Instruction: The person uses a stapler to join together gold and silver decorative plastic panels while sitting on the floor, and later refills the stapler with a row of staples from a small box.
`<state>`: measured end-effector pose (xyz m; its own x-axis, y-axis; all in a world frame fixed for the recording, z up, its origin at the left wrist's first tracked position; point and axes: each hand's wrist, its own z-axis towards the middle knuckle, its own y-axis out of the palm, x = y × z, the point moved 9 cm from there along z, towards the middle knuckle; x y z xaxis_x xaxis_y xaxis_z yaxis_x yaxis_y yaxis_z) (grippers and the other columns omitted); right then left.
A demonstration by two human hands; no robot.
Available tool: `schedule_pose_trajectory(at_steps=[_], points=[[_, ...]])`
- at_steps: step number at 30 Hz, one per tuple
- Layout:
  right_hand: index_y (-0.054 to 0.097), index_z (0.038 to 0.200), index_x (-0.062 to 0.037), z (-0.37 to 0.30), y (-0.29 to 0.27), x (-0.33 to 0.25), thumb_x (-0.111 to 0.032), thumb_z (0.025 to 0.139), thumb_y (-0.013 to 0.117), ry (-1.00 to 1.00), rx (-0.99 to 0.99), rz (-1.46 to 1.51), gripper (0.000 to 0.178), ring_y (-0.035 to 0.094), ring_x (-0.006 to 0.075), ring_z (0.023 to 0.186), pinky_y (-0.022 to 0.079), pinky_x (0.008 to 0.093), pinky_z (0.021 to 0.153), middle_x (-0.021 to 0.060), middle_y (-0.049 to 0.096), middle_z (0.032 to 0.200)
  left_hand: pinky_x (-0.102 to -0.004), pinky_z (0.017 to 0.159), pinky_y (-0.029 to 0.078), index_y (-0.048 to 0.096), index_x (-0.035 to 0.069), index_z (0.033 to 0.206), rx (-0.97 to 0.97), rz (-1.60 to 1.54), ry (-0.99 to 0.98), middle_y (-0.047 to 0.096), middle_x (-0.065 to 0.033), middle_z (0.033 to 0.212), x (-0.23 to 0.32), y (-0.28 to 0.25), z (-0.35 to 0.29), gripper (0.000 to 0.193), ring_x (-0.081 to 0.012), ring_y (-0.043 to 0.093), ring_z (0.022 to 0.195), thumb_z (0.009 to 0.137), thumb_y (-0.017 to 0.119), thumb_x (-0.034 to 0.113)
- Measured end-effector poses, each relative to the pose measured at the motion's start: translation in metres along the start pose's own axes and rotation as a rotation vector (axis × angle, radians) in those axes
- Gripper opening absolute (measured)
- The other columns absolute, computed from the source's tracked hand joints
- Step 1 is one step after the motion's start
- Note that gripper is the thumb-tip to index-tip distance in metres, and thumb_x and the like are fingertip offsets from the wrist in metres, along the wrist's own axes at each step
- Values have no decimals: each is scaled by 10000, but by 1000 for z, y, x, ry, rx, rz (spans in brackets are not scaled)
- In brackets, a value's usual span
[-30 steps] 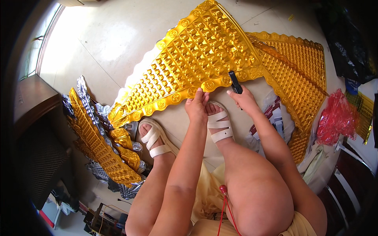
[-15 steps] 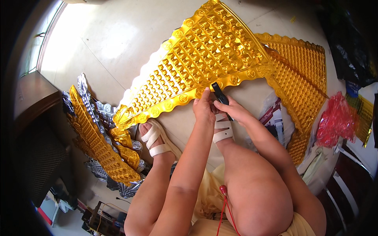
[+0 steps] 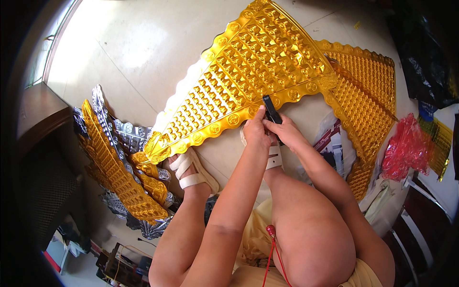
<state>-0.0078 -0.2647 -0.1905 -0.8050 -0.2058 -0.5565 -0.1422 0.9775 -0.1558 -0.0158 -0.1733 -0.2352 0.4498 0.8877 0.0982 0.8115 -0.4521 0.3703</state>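
Note:
A large embossed gold sheet [image 3: 267,52] with a scalloped border spreads across the floor in front of me. My left hand [image 3: 256,129] is at its near edge, fingers pinching the border beside the stapler. In my right hand [image 3: 287,131] is a black stapler [image 3: 271,110], its far end resting over that border. Both hands meet close together above my right sandal [image 3: 273,158]. Whether the stapler's jaws are pressed together cannot be made out.
More gold sheeting [image 3: 366,71] lies to the right, beside a crumpled red plastic bundle [image 3: 406,148] and a black bag [image 3: 425,62]. Folded gold and silver sheets [image 3: 119,172] stand at the left, near a dark wooden piece of furniture [image 3: 45,115]. My left sandal [image 3: 193,172] touches the floor close to the sheet's tip.
Both hands and the stapler have shifted slightly to the right. The gold sheet's left tip has moved a little right and down with them. The grips look the same.

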Motion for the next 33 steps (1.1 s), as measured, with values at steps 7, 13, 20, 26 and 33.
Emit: schedule_pose_trajectory(at_steps=[7,13,20,26,33], points=[[590,1004,-17,4,-4,0,-273,802,711,-44,-11,15,348,584,112,704,476,271,586,47,625,835,-333,463,486,566,31,811,75,59,1,623,-79,711,0,3,-10,145,-196,581,535,834,684,113],[582,986,-29,3,1,-4,-275,799,712,-50,-4,67,335,576,116,737,475,282,630,50,625,833,-319,419,431,558,40,819,60,196,-43,572,-51,645,1,-9,-2,236,-177,515,472,808,717,215],[553,871,-46,6,-33,-12,-319,777,720,-54,199,-264,334,494,124,553,409,287,511,40,552,667,-309,807,475,554,99,1014,60,-174,218,602,-37,937,53,-44,-2,253,-185,561,844,852,632,276],[540,822,-39,4,-55,-31,-292,776,717,-112,203,-271,312,437,118,516,369,303,485,10,490,596,-276,733,509,545,74,993,55,-66,396,626,-18,889,110,-80,-4,204,-145,594,790,870,636,210],[535,806,-38,13,-88,-42,-284,772,718,-180,251,-377,309,457,125,548,392,296,515,33,492,611,-240,596,544,525,37,979,118,122,383,629,-54,860,108,-64,-18,254,-140,620,686,824,702,131]])
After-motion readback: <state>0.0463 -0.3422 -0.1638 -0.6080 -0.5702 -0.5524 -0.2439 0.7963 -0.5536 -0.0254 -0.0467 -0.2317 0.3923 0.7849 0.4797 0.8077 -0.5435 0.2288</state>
